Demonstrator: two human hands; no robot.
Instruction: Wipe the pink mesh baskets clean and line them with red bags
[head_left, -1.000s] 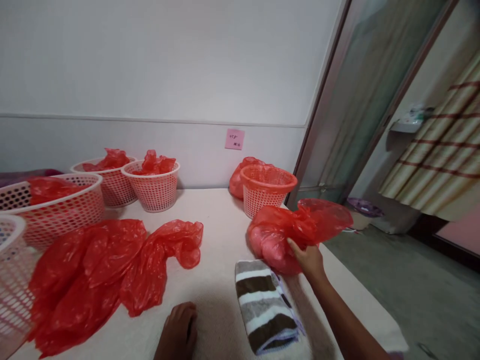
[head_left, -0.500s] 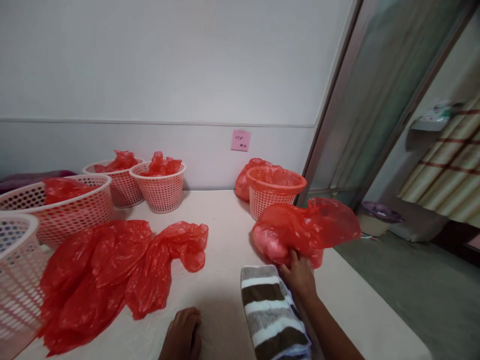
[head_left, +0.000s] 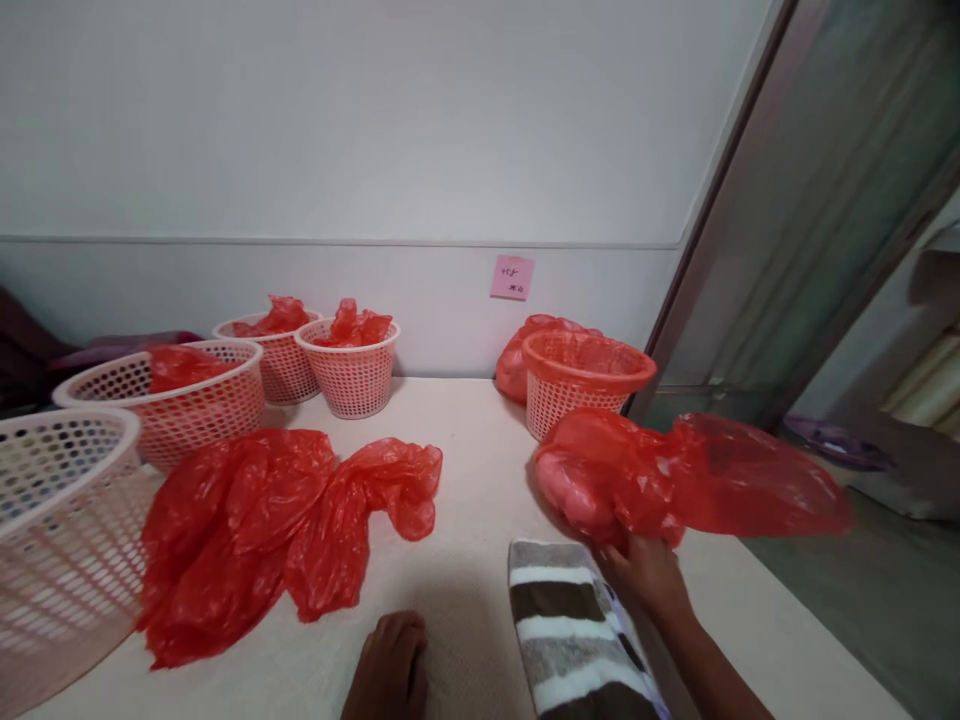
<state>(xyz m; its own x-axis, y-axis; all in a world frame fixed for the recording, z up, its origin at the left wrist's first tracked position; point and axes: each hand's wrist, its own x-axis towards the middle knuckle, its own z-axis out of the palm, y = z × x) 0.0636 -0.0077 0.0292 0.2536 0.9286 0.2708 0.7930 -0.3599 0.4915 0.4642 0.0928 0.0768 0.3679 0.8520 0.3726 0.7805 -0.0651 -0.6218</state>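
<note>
Bag (head_left: 596,475), long axis nine-to-three, loose end (head_left: 757,480) toward three; right hand (head_left: 652,580) touching at six, left hand (head_left: 390,655) curled; can't tell either grip.

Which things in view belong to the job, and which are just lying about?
Apparently in use:
bulging translucent red plastic bag, touched by the right hand

Apparently just lying about:
grey, white and brown striped cloth
crumpled red plastic
red-rimmed perforated plastic basket
</note>
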